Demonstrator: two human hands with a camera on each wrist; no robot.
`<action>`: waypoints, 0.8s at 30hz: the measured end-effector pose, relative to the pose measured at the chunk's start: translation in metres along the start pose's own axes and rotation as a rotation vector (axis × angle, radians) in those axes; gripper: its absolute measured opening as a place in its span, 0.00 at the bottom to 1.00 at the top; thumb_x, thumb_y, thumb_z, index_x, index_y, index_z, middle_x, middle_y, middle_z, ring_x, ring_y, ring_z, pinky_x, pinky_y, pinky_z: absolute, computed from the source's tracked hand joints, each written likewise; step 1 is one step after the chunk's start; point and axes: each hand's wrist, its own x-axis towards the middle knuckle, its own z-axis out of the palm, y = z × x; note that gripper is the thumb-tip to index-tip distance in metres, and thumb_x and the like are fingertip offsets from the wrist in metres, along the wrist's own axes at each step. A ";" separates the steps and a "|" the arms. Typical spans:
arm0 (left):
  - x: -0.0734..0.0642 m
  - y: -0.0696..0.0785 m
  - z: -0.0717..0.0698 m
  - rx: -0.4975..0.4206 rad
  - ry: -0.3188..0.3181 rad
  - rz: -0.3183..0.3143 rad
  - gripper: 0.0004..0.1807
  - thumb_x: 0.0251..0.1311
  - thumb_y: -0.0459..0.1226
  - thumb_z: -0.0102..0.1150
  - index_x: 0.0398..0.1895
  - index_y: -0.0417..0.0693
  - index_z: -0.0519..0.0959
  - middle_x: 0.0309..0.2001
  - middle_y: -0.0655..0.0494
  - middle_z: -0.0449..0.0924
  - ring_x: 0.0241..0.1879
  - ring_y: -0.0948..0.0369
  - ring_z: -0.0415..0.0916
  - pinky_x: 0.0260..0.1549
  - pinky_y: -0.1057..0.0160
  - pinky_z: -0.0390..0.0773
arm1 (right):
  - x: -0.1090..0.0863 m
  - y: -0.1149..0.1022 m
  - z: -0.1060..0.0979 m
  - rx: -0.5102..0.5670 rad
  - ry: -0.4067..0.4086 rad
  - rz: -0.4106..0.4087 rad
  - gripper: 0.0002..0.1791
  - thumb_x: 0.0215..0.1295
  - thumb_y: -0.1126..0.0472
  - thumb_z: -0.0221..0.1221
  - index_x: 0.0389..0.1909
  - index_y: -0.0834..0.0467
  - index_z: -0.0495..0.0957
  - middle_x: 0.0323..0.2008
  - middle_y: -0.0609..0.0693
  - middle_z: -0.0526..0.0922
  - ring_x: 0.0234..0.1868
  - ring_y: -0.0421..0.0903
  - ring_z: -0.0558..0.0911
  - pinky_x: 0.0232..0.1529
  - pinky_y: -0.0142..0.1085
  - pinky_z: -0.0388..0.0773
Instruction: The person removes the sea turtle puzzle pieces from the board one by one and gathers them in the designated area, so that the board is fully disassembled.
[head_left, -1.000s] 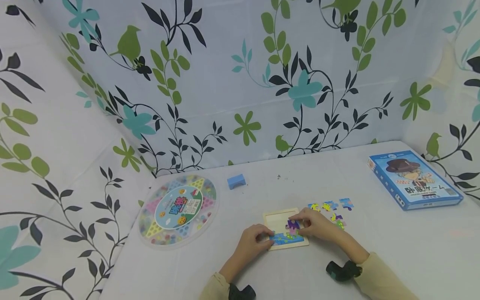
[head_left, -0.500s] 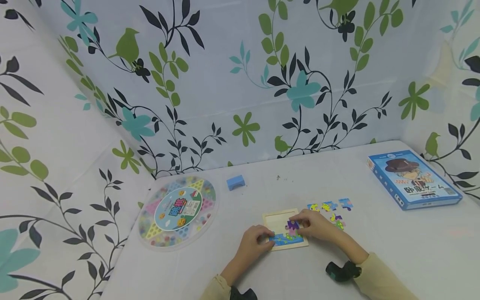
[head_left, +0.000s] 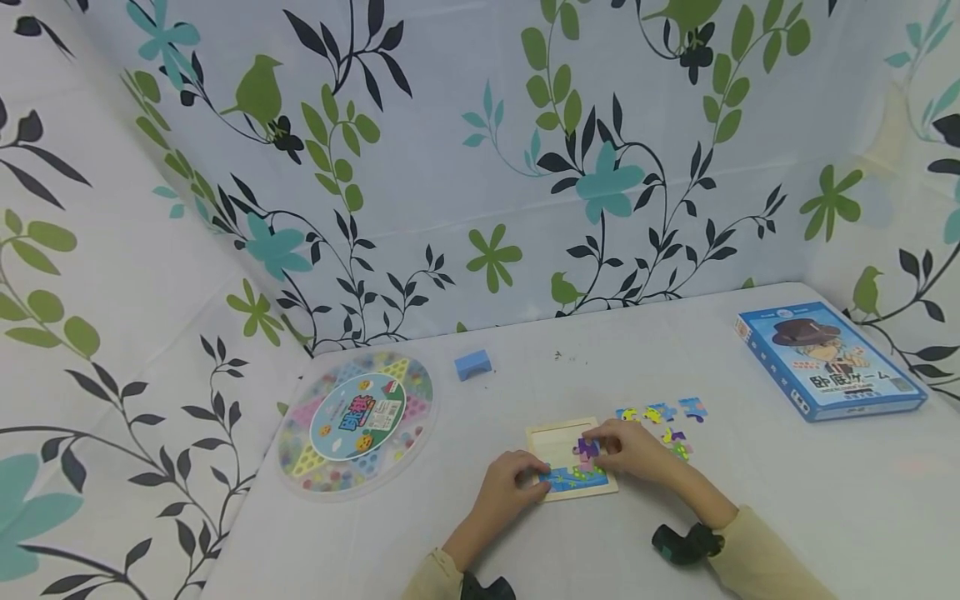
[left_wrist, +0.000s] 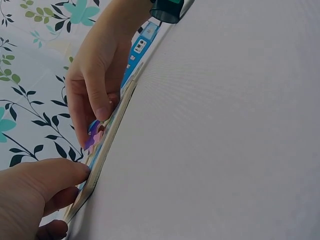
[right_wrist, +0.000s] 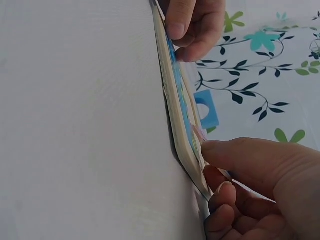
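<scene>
A shallow wooden puzzle tray (head_left: 551, 437) lies on the table, its lower part filled with blue, green and pink jigsaw pieces. My left hand (head_left: 504, 490) holds the tray's left edge, thumb and fingers bent at the frame; the left wrist view shows its thumb (left_wrist: 75, 172) on the rim. Over the tray's right side, my right hand (head_left: 637, 450) pinches a purple puzzle piece (head_left: 585, 448) between thumb and fingers. That piece meets a pink part below it; whether it lies flat in place is hard to tell.
Loose puzzle pieces (head_left: 663, 414) lie right of the tray, partly behind the right hand. Farther off are a blue block (head_left: 472, 364), a round board-game case (head_left: 356, 417) at left and a blue game box (head_left: 832, 358) at right. Patterned cloth (head_left: 420, 183) hangs behind.
My right hand has shifted very slightly to the right with the purple puzzle piece. The left hand and the tray stay practically where they were.
</scene>
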 end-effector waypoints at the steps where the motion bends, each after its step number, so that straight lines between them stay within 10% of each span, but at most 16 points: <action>1: 0.000 0.000 0.000 0.002 0.000 0.001 0.07 0.46 0.35 0.65 0.31 0.48 0.80 0.34 0.63 0.79 0.29 0.66 0.66 0.29 0.71 0.64 | 0.000 0.000 0.000 0.001 0.006 0.008 0.19 0.50 0.64 0.64 0.45 0.63 0.77 0.21 0.42 0.67 0.22 0.38 0.65 0.21 0.30 0.63; 24: -0.002 -0.001 -0.001 0.014 0.017 -0.008 0.07 0.45 0.35 0.66 0.31 0.48 0.81 0.33 0.64 0.79 0.29 0.67 0.67 0.29 0.70 0.65 | -0.002 -0.001 -0.008 0.076 0.022 -0.058 0.16 0.52 0.58 0.64 0.42 0.59 0.76 0.29 0.44 0.74 0.22 0.38 0.67 0.21 0.29 0.65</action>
